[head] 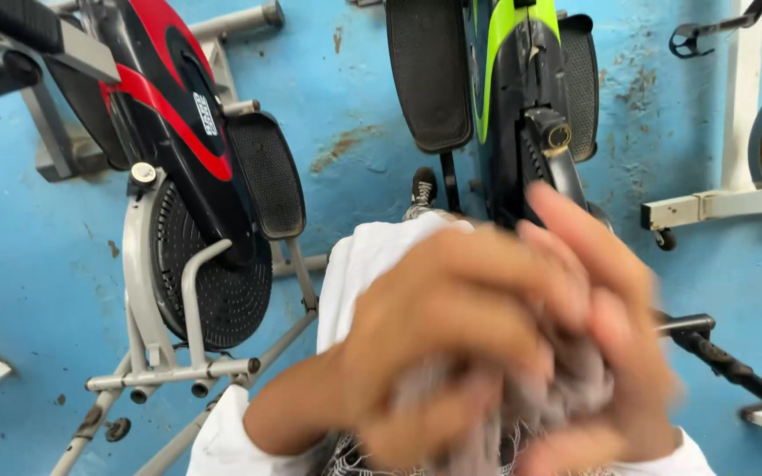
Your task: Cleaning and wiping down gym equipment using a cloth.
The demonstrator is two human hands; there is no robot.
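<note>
My left hand point(434, 326) and my right hand point(610, 317) are pressed together close to the camera, blurred. Both are closed around a bunched grey cloth point(540, 401) with a frayed edge hanging below. White sleeves point(359, 264) cover my arms. Behind the hands stands a black and lime-green exercise machine point(513, 79), its lower part hidden by my hands. My shoe point(422, 189) shows on the blue floor beside it.
A red, black and grey elliptical trainer point(196, 203) stands at the left on the blue painted floor point(354, 106). A white machine frame point(734, 198) with a wheel is at the right. A black bar point(734, 366) crosses low right.
</note>
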